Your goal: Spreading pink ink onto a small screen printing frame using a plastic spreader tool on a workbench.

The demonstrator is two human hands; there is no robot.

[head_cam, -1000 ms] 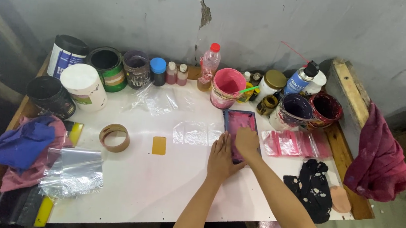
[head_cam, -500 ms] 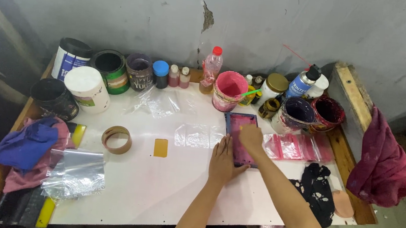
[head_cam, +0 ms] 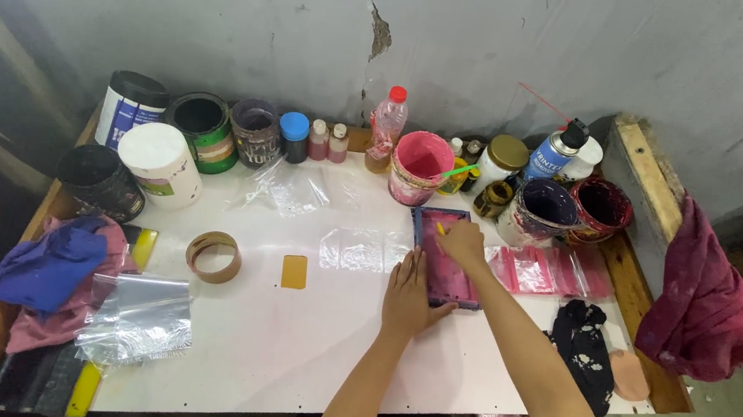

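- Two bare hands rest on a small pink-stained printing frame [head_cam: 445, 264] lying flat on the white table [head_cam: 282, 355], right of centre.
- The left hand [head_cam: 408, 293] lies open and flat, fingers spread, pressing the frame's near-left edge; it grasps nothing.
- The right hand [head_cam: 462, 242] sits at the frame's far end with fingers curled down; whether it pinches something small and yellow there I cannot tell.
- Just left of the frame lie clear plastic bags [head_cam: 358, 249]; just right, a row of pink-smeared bags [head_cam: 544, 271].
- Behind the frame, close by, stands a pink paint tub [head_cam: 421, 166] with a green stick, and beside it a dark purple tub [head_cam: 539, 211] and a spray can [head_cam: 554, 150].
- Farther left, well apart: a tape roll [head_cam: 214, 256], a small orange card [head_cam: 294, 271] and a bundle of blue and pink cloth [head_cam: 52, 271].
- A black stained rag [head_cam: 585, 350] lies near the right forearm.
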